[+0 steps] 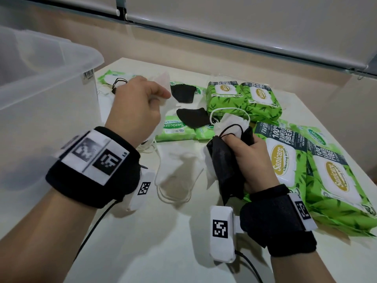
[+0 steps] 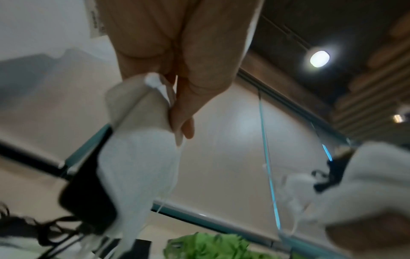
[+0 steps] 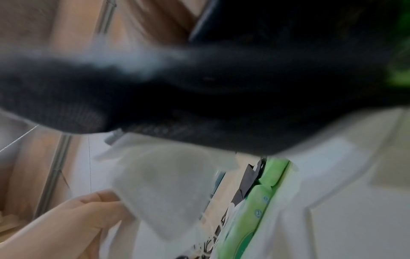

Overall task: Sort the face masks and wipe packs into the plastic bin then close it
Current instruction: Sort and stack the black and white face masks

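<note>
Masks fill both my fists: left hand (image 1: 135, 103) pinches a white mask (image 2: 137, 168), right hand (image 1: 247, 158) clutches a black-and-white bundle (image 1: 226, 158) blacking out its wrist view.

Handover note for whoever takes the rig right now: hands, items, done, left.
Left hand: grips a white mask, raised over the table.
Right hand: grips a bunch of black and white masks.
Loose masks on the table: one white, two black. Green wipe packs lie centre, far and right.
Plastic bin stands open at left; nothing clearly seen inside it, no lid in view.
Done: masks partly gathered.
Left: drop held masks in the bin, add loose masks and all packs, close it.
</note>
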### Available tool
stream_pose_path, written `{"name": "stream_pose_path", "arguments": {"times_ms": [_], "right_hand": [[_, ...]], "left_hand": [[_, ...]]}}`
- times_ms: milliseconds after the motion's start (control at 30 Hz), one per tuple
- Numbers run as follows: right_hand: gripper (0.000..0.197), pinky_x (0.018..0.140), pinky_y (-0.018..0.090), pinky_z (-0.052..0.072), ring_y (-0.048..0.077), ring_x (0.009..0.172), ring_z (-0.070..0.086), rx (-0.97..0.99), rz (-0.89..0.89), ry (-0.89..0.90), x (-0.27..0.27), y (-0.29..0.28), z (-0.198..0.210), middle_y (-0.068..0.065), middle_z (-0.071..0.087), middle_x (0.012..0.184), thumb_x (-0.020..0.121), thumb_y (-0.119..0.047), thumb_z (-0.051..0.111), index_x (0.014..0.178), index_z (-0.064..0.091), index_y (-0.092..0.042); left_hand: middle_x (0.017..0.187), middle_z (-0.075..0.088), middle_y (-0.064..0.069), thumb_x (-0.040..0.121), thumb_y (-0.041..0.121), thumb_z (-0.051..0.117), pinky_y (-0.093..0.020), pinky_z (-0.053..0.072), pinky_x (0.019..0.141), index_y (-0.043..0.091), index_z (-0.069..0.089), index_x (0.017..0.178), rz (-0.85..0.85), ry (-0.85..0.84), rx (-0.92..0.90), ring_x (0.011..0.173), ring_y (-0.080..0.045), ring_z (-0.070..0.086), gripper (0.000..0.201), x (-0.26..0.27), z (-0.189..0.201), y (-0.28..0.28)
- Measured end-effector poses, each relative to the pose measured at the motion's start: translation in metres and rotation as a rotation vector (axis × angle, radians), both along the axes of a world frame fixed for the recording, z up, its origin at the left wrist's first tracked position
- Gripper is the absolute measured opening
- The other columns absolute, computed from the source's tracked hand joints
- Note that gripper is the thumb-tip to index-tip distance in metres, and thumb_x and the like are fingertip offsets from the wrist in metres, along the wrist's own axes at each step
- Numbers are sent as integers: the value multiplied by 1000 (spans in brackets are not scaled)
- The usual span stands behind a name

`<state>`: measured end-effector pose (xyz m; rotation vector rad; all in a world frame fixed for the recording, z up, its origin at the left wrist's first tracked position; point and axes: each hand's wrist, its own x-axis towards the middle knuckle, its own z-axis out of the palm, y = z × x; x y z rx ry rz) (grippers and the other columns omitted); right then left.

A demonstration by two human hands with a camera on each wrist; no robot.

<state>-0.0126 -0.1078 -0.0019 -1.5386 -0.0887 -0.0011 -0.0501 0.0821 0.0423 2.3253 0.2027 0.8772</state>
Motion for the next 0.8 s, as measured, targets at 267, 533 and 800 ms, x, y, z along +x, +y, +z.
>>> {"name": "stream_pose_path", "arguments": {"times_ms": [267, 533, 800], "right_hand": [[17, 59, 27, 46, 16, 62, 55, 88, -94, 0, 4, 2, -2, -2, 60, 61, 85, -4, 61, 72, 60, -15], [15, 64, 33, 43, 18, 68, 53, 145, -147, 31, 8, -1, 1, 2, 55, 66, 83, -6, 62, 71, 56, -14], [15, 59, 29, 45, 17, 62, 53, 162, -120, 28, 8, -1, 0, 0, 56, 62, 83, -5, 62, 72, 58, -14]], "left_hand": [[93, 48, 5, 84, 28, 67, -21, 33, 76, 20, 68, 112, -304, 599, 391, 85, -10, 43, 29, -2, -14, -27], [105, 62, -3, 80, 42, 70, -30, 50, 76, 13, 63, 114, -303, 897, 542, 93, -21, 60, 45, -7, -14, -54], [92, 49, 0, 83, 38, 68, -23, 40, 67, 13, 53, 103, -301, 963, 644, 78, -16, 47, 35, -4, -9, -73]]}}
